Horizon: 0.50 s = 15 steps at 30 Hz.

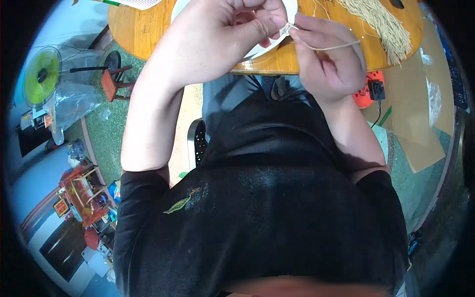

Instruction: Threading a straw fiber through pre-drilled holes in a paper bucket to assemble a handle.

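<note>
Both my hands meet over the near edge of a round wooden table (pixel 148 29). My left hand (pixel 237 37) is closed, its thumb and finger pinching a cream cord (pixel 341 47). Close beside it, my right hand (pixel 331 57) grips the same cord between thumb and fingertips. A loose end of the cord trails to the right across the right hand's fingers. Where the fingertips come together, the cord looks looped or knotted, but the detail is too small to make out. Beneath the hands lies a white plate (pixel 258 51), mostly covered by my left hand.
A bundle of cream cords (pixel 391 34) hangs over the table's right edge. Below it are a red power strip (pixel 363 96) with a black plug and a flattened cardboard sheet (pixel 410 99). To the left stand a green fan (pixel 42 76) and a small reddish-brown stool (pixel 109 85).
</note>
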{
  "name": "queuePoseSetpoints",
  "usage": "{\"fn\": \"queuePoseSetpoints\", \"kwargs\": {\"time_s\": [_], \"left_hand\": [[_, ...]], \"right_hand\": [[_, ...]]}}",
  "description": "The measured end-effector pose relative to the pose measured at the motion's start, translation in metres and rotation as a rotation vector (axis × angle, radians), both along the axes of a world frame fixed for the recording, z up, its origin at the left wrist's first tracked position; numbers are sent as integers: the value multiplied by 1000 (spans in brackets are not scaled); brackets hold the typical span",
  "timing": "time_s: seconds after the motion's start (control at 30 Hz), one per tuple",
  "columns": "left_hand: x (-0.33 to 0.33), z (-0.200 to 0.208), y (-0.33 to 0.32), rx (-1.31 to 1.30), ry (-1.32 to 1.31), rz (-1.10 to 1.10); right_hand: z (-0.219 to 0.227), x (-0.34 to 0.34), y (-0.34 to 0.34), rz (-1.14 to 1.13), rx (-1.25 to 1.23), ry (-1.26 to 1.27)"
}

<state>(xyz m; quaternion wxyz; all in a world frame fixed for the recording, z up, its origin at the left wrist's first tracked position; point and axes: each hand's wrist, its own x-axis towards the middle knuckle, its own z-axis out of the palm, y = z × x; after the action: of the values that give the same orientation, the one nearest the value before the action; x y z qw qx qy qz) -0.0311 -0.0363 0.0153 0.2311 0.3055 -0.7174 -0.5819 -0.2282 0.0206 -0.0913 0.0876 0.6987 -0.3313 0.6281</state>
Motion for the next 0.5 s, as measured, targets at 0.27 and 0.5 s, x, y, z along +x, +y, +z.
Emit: {"fn": "queuePoseSetpoints", "kwargs": {"time_s": [0.27, 0.5], "left_hand": [[-3, 30, 22, -420, -337, 132], [7, 16, 22, -529, -570, 16]], "right_hand": [[0, 2, 22, 443, 230, -495], [5, 5, 34, 619, 375, -678]]}}
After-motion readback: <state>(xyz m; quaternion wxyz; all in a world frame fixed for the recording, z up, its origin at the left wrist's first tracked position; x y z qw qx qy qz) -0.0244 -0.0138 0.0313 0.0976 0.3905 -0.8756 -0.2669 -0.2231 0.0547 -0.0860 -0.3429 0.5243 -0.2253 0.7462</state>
